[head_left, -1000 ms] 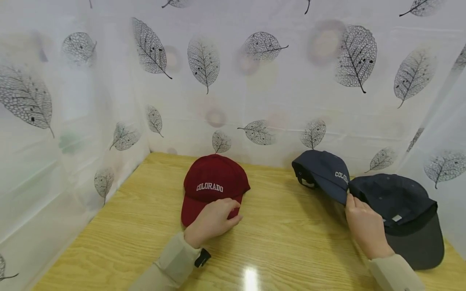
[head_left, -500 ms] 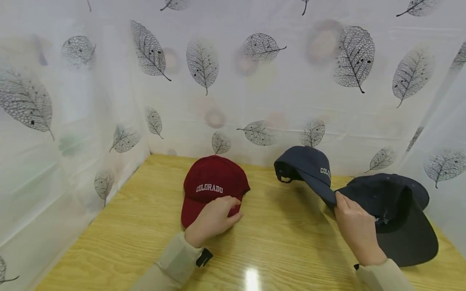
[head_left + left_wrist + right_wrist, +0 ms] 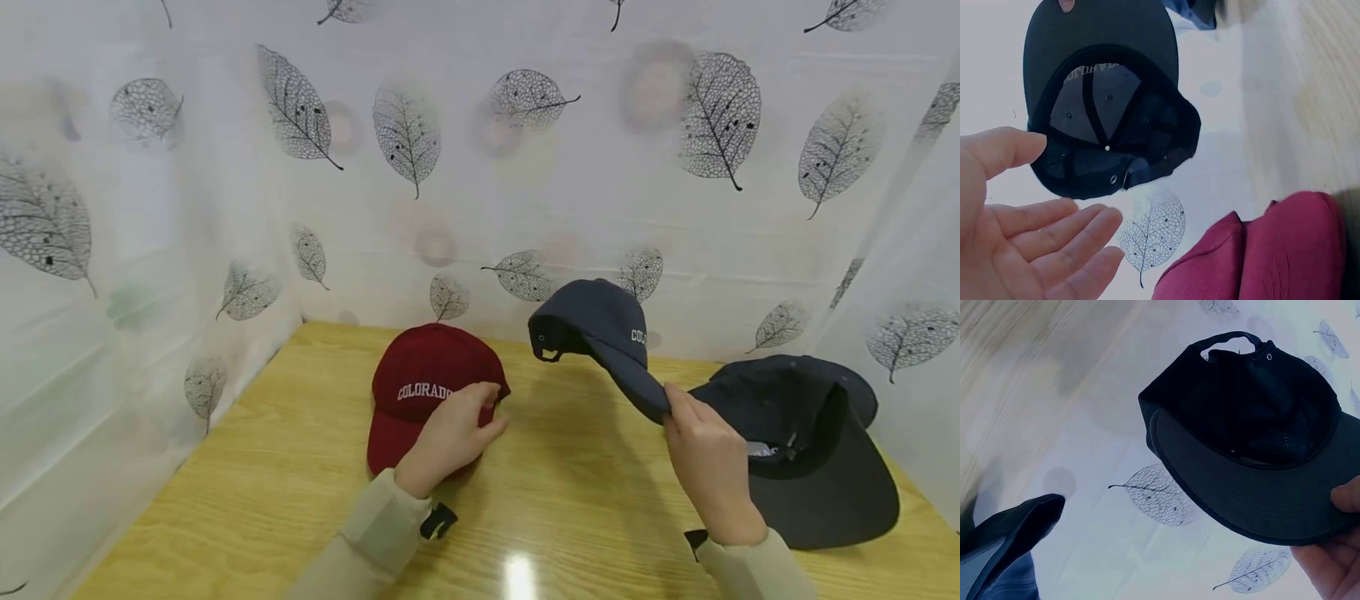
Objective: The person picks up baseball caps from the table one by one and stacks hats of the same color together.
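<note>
The right hand (image 3: 708, 462) pinches the brim of a navy cap (image 3: 592, 321) at its front edge, thumb flat against the grey underside, fingers on the other face. The cap hangs above the worktop (image 3: 555, 483), overlapping its far edge in the head view, right of that edge's middle. Its cloth crown is domed, with pale raised-looking lettering partly turned away; the hollow shows dark panels, taped seams, small eyelets and an arched strap at the back opening.

The left hand (image 3: 453, 433) has its fingers loosely bent and its thumb held apart, pinching nothing. It is in front of a red cap (image 3: 420, 367); whether they touch, I cannot tell. This cap sits crown up near the worktop's far left corner, its matte, rounded crown lettered COLORADO in white, its curved brim towards the near edge.

Beside the worktop's right edge lies a dark cap (image 3: 825, 500), its hollow and broad, smooth grey brim underside showing, the crown cloth softly folded.

The worktop has a yellowish wood grain and a glossy reflection towards the near edge. Behind its far edge hangs a whitish, translucent sheet (image 3: 465, 192), faintly creased and printed with net-veined leaves. Both sleeves (image 3: 378, 533) are pale, plain cloth.
</note>
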`<action>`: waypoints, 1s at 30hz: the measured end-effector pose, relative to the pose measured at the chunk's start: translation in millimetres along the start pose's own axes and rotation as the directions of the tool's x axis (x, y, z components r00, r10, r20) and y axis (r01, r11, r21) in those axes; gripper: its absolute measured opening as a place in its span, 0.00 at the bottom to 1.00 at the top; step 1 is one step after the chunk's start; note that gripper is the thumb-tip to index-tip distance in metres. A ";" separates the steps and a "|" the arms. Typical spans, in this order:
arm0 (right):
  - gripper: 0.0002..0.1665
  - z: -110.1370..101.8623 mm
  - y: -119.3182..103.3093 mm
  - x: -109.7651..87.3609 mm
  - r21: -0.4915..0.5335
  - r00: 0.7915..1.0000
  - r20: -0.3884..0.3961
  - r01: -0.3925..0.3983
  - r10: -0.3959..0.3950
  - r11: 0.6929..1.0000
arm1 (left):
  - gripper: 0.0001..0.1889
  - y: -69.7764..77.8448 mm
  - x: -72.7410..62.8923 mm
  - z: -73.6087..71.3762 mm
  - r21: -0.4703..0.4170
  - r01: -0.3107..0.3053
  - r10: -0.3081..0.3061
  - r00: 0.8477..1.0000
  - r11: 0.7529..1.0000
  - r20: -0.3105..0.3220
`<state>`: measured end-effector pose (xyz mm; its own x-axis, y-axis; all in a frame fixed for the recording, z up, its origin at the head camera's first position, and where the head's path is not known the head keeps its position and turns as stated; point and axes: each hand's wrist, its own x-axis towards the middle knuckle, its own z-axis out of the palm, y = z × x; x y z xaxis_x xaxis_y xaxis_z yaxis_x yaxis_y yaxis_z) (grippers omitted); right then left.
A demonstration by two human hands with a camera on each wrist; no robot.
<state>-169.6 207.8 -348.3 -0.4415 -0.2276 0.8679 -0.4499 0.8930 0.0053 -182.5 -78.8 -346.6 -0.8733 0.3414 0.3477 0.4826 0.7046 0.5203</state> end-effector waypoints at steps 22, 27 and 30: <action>0.22 -19.8 -43.6 -0.1 0.093 0.975 -0.104 0.204 -0.195 0.974 | 0.23 -16.1 10.0 11.3 -0.567 0.137 -0.173 0.985 0.812 -0.010; 0.20 -20.6 -51.8 -0.5 0.098 0.971 -0.096 0.228 -0.219 0.969 | 0.23 -10.2 9.6 10.4 -0.816 0.221 -0.189 0.972 0.535 0.139; 0.20 -17.9 -53.9 -1.7 0.090 0.965 -0.094 0.253 -0.245 0.963 | 0.22 -2.2 7.4 7.3 -0.910 0.238 -0.138 0.970 0.339 0.202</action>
<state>-130.7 167.0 -341.1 -0.2432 -0.4019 0.8828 -0.6149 0.7678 0.1801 -190.5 -73.3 -350.9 -0.9271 0.3591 0.1077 0.0171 -0.2464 0.9690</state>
